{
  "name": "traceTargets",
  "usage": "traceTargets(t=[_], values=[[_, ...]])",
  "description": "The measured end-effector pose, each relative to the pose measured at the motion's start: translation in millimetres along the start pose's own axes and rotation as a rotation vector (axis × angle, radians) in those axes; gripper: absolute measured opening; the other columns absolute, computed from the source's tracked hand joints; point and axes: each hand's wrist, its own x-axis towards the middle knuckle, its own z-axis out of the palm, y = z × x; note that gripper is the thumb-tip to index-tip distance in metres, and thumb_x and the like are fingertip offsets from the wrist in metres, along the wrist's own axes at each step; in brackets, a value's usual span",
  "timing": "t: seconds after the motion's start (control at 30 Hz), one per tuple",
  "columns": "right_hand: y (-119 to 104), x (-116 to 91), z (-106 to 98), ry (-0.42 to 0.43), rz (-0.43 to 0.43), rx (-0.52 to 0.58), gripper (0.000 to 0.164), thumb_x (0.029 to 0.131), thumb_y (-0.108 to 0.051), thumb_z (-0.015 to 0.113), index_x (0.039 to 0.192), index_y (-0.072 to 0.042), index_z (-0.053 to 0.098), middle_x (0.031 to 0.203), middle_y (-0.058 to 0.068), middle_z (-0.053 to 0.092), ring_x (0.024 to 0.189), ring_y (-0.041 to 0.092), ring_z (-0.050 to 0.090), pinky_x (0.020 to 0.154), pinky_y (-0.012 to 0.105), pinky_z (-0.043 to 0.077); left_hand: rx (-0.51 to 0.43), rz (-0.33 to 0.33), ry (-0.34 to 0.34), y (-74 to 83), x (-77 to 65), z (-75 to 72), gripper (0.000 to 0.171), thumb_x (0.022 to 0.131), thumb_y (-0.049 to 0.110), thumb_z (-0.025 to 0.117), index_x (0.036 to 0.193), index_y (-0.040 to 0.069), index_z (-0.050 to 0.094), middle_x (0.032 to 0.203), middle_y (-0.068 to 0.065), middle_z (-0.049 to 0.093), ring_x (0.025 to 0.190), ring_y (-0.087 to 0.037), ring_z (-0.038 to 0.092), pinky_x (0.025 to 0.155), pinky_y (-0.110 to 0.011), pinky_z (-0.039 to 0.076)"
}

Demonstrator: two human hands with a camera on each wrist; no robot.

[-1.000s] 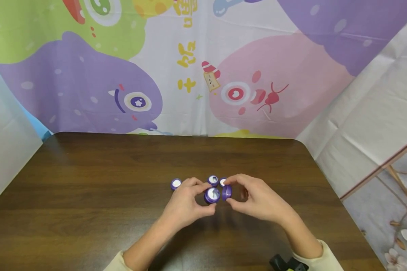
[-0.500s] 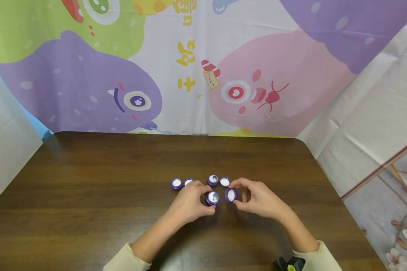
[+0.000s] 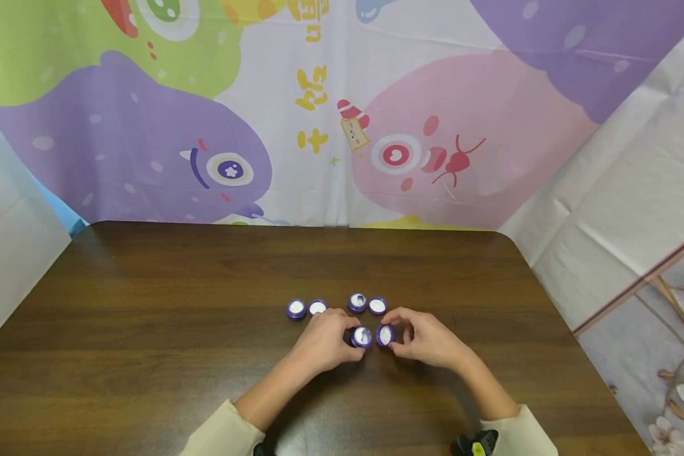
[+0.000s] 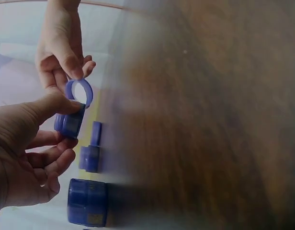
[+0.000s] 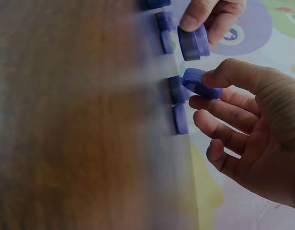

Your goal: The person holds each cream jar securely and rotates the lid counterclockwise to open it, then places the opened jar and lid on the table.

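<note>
My left hand [image 3: 326, 341] pinches a small purple cream jar [image 3: 361, 337] between thumb and fingers. White contents show in its uncovered top. Just to the right, my right hand [image 3: 430, 339] holds a purple jar lid [image 3: 385, 335] by its edge, white inner face up. Jar and lid are close together. In the left wrist view the lid [image 4: 91, 93] appears tilted beside the jar [image 4: 71, 123]. In the right wrist view the thumb and fingers grip the lid [image 5: 200, 82], with the held jar [image 5: 193, 43] beyond it.
Behind the hands stands another uncovered purple jar [image 3: 358, 303], with a white-faced lid [image 3: 377, 305] beside it. Farther left are a similar purple jar [image 3: 296, 309] and a white-faced lid [image 3: 318, 308], partly covered by my left hand. A patterned cloth [image 3: 308, 190] hangs behind the brown table [image 3: 177, 354].
The lid in my right hand has turned from edge-on to white face up, and has come nearer to me. My left hand has shifted slightly nearer with the jar, uncovering the lid on the left.
</note>
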Motion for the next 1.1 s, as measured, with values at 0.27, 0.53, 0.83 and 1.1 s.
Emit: traceTargets(t=[0.27,0.53,0.83,1.1], values=[[3,3,6,0.003,-0.001,-0.015,0.034,0.079,-0.011,0.071,0.111,-0.014,0.058,0.067,-0.004,0.052,0.054,0.003,0.044,0.047,0.018,0.039,0.080,0.008,-0.014,-3.1,1.6,6.5,0.034,0.066,0.031,0.080,0.094,0.013,0.073,0.088,-0.003,0.070,0.082,-0.019,0.060,0.075,-0.036,0.043],[9,6,11,0.009,-0.003,-0.028,0.034,0.079,-0.010,0.071,0.110,-0.013,0.058,0.069,-0.004,0.053,0.054,0.003,0.045,0.047,0.018,0.039,0.115,-0.023,-0.053,-5.1,3.9,8.2,0.035,0.066,0.031,0.078,0.096,0.014,0.073,0.089,-0.002,0.071,0.083,-0.020,0.060,0.076,-0.038,0.042],[10,9,12,0.043,0.001,-0.113,0.031,0.078,-0.014,0.074,0.107,-0.013,0.063,0.081,-0.003,0.062,0.057,0.004,0.044,0.047,0.019,0.039,0.099,-0.055,-0.082,-5.7,5.1,8.1,0.035,0.067,0.031,0.078,0.097,0.014,0.073,0.089,-0.002,0.071,0.083,-0.020,0.058,0.077,-0.038,0.040],[8,10,11,0.062,-0.018,-0.177,0.032,0.078,-0.014,0.074,0.108,-0.013,0.064,0.082,-0.005,0.064,0.057,0.004,0.044,0.049,0.020,0.039,0.074,-0.058,-0.098,-8.7,7.3,8.8,0.037,0.066,0.035,0.080,0.096,0.015,0.073,0.091,-0.001,0.072,0.084,-0.020,0.060,0.076,-0.038,0.043]])
